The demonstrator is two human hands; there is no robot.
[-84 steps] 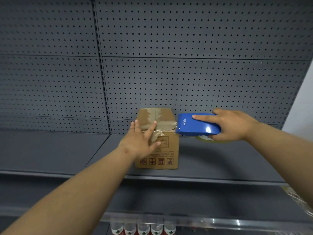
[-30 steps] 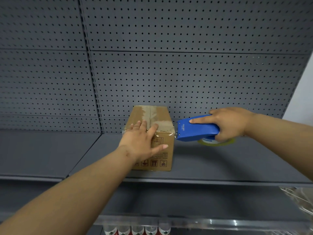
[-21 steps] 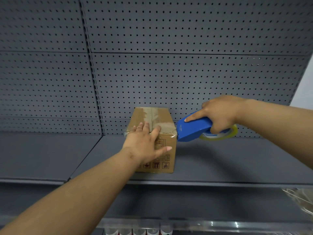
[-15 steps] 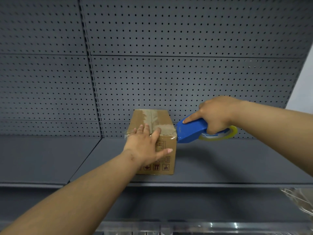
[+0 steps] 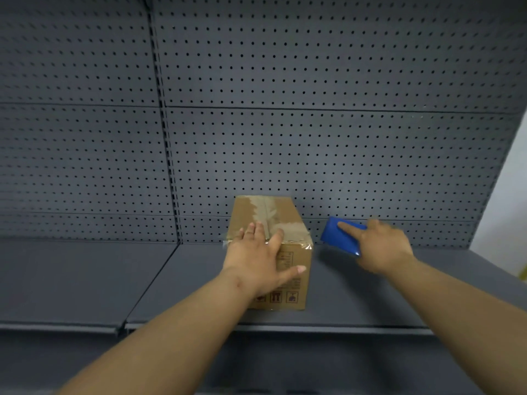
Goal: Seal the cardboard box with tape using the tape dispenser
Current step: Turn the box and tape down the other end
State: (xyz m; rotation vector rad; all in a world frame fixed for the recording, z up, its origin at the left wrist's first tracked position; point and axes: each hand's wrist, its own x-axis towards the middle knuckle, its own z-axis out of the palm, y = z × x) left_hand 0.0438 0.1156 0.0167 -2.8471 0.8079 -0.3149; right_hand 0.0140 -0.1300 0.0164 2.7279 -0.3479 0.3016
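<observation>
Cardboard box [image 5: 288,260] sits on grey metal shelf [image 5: 85,280], near the front edge, a little left of frame centre. Long side runs away from the camera toward the pegboard back panel [image 5: 313,138]. Top flaps down, glossy tape [image 5: 269,213] along the centre seam and across the near top edge, wrinkled at the right front corner. Front face shows printed label and handling symbols low down.

Left hand [image 5: 256,260] lies flat on the box's near top edge and front face. Fingers straight and spread, thumb pointing right across the front face, palm pressing the cardboard; nothing pinched or curled around.

Right hand [image 5: 382,249] is to the right of the box, apart from it, blurred. It grips a blue tape dispenser [image 5: 339,239]: index finger stretched along the blue top, other fingers wrapped below, thumb hidden. Dispenser tilts with its front end up and toward the box, a clear gap between it and the box's right side. Dispenser is above the shelf; cannot tell if its underside touches. Tape roll not visible, hidden by the hand.

Both bare forearms reach in from the bottom corners. Pale wall [image 5: 510,201] at the right edge past the pegboard. Lower shelf lip [image 5: 285,329] runs across below the box.
</observation>
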